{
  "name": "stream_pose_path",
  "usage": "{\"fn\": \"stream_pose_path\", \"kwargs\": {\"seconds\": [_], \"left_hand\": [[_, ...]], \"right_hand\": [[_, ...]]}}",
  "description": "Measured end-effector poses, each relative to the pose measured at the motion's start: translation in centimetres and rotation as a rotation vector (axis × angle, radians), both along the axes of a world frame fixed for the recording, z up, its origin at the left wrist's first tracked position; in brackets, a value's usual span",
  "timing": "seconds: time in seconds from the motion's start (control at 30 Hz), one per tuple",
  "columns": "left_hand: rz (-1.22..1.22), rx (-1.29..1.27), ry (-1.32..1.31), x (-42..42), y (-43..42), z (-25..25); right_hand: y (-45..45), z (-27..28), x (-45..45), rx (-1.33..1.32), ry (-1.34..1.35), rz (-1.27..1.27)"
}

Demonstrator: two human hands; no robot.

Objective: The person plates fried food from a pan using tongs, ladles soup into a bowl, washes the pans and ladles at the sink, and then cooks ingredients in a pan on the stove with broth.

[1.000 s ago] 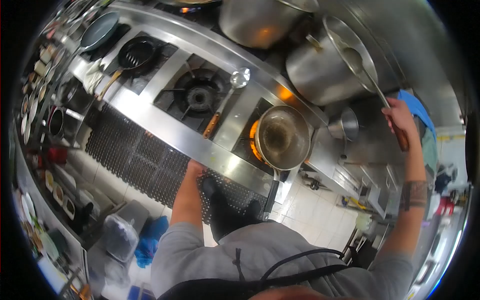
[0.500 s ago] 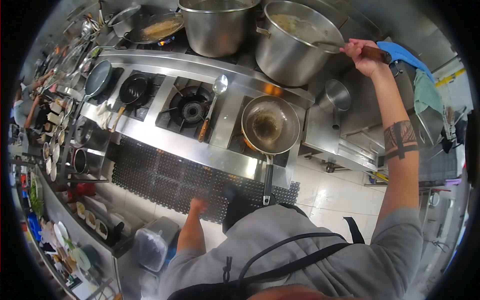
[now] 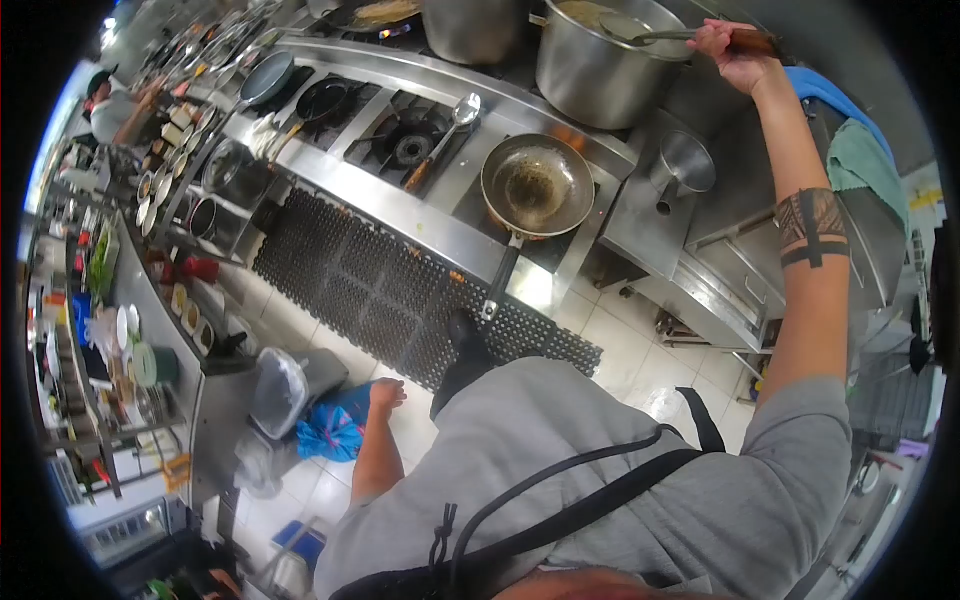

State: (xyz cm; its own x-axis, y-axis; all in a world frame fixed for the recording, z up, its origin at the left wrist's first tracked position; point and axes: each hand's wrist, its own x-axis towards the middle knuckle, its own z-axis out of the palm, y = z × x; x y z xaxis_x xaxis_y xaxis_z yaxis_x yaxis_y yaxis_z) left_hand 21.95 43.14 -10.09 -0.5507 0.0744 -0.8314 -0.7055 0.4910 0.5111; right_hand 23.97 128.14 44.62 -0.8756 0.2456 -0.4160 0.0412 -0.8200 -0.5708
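Observation:
My right hand (image 3: 737, 57) is raised at the upper right, its fingers wrapped round the wooden handle of a metal ladle (image 3: 660, 37). The ladle's head lies over the mouth of a large steel stockpot (image 3: 600, 85) holding pale liquid; how deep it sits I cannot make out. Hanging low by my side, my left hand (image 3: 387, 393) has loosely bent fingers and holds nothing. A frying pan (image 3: 537, 187) with a browned, wet-looking inside rests on the nearest burner, handle toward me. Left of it, a big wooden-handled spoon (image 3: 447, 140) lies across the stove top.
A second stockpot (image 3: 475, 30) stands at the back. Further left are more pans (image 3: 267, 80). A small steel saucepan (image 3: 683, 163) sits on the right counter. Blue (image 3: 815, 92) and green cloths (image 3: 868, 165) hang there. A black rubber mat (image 3: 400, 290) covers the floor. Another person (image 3: 118, 110) works far left.
My view has turned and shifted, so the stove sits higher in it. The ladle has come up, showing more above the stockpot's rim. My left hand, blurred before, now shows clearly lower down.

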Motion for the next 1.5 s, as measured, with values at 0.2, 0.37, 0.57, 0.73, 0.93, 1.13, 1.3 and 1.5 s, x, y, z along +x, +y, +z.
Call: {"fn": "stream_pose_path", "kwargs": {"seconds": [0.2, 0.37, 0.57, 0.73, 0.93, 1.13, 1.3, 1.5], "left_hand": [[0.015, -0.111, -0.101, 12.3, -2.8, -0.8], [0.113, -0.143, -0.265, 19.7, -5.6, -2.4], [0.073, -0.123, -0.221, 20.5, -3.7, -1.2], [0.038, -0.110, -0.124, 16.4, -0.5, 0.7], [-0.107, -0.077, 0.032, 11.3, 3.2, 1.8], [-0.164, -0.065, 0.053, 8.9, 5.8, 3.0], [-0.231, -0.083, 0.026, 8.5, 4.6, 2.9], [-0.316, -0.198, -0.100, 5.5, 1.7, 0.3]], "right_hand": [[-4.1, 2.9, 2.2, -0.204, -0.012, -0.055], [-10.2, 5.2, 6.2, -0.007, 0.108, -0.070], [-9.1, 4.7, 9.4, -0.126, 0.038, 0.330], [-13.2, 2.4, 13.7, -0.196, 0.027, 0.362], [-19.1, -6.1, 15.2, -0.229, -0.094, 0.311], [-22.1, -20.1, 15.6, 0.111, -0.267, 0.326], [-27.5, -26.1, 17.0, 0.749, -0.453, 0.381], [-29.2, -30.1, 22.7, 1.849, -0.356, 0.235]]}}
